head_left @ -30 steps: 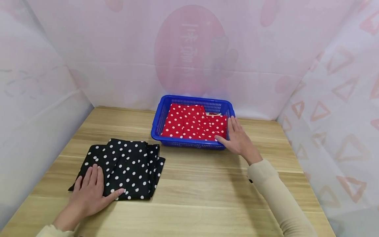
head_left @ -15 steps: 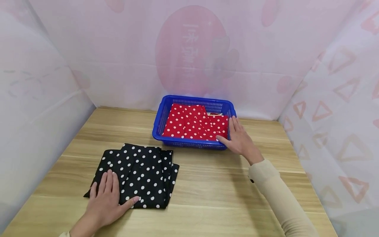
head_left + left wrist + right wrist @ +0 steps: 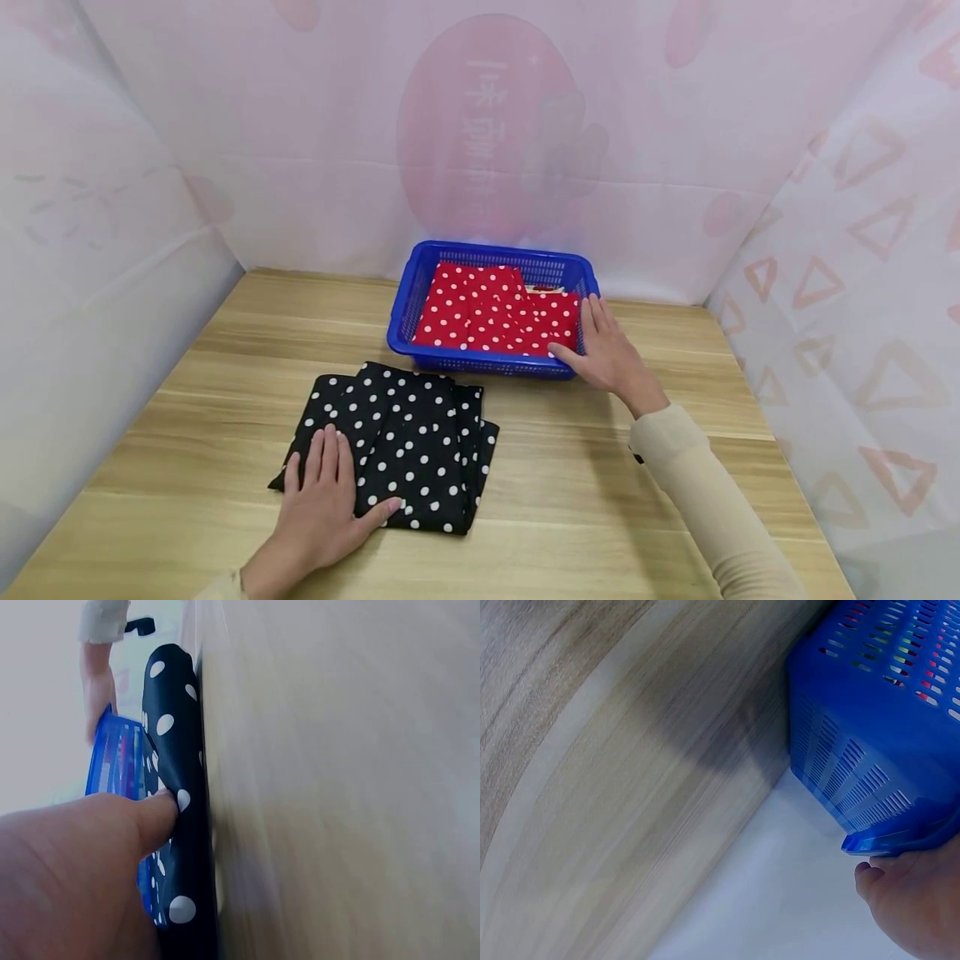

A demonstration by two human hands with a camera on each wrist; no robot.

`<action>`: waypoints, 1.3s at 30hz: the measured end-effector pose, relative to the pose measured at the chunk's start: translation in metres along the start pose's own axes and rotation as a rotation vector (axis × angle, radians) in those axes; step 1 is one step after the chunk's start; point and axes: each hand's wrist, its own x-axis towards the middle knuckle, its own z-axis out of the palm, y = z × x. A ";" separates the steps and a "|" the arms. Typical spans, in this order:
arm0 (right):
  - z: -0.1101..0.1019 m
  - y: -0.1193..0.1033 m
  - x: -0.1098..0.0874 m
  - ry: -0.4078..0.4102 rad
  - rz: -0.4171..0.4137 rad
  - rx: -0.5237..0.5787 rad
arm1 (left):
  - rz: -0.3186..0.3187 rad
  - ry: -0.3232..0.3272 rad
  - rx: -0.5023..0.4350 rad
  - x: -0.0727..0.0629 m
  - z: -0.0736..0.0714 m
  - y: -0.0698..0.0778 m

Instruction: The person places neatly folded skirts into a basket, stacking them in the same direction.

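Note:
A folded black cloth with white dots [image 3: 408,450] lies on the table, its layers offset at the right side. My left hand [image 3: 318,500] rests flat on its near left part, fingers straight and thumb spread along the near edge. In the left wrist view the thumb [image 3: 154,817] presses on the cloth's thick folded edge. Farther back stands a blue plastic basket [image 3: 487,364]. On its near right corner rests my right hand [image 3: 607,358], fingers straight along the side rim and thumb over the front rim. Inside the basket lies a folded red cloth with white dots [image 3: 480,312].
Something pale and flat [image 3: 543,290] peeks out behind the red cloth in the basket. The wooden table [image 3: 600,517] ends at a pinkish printed back sheet [image 3: 322,208], with white sheets on both sides.
My left hand has slid the black cloth to the right across the table, closer below the basket. The right hand and the basket have stayed in place.

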 end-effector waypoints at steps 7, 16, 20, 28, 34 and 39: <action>-0.001 0.001 0.002 0.020 -0.009 0.006 | 0.006 -0.025 0.015 0.005 0.003 0.022; -0.005 -0.012 -0.010 0.134 -0.023 0.016 | 0.016 -0.026 0.012 0.012 -0.011 0.021; -0.013 -0.033 -0.033 0.318 -0.086 0.111 | 0.041 0.063 -0.058 0.021 -0.032 0.008; -0.016 -0.069 -0.081 0.158 -0.036 0.481 | -0.057 0.048 -0.186 0.061 -0.053 -0.042; 0.018 -0.068 -0.089 -0.151 0.130 0.654 | -0.105 -0.020 -0.304 0.081 -0.052 -0.071; 0.037 -0.065 -0.092 -0.341 0.231 0.893 | -0.163 -0.147 -0.394 0.088 -0.056 -0.068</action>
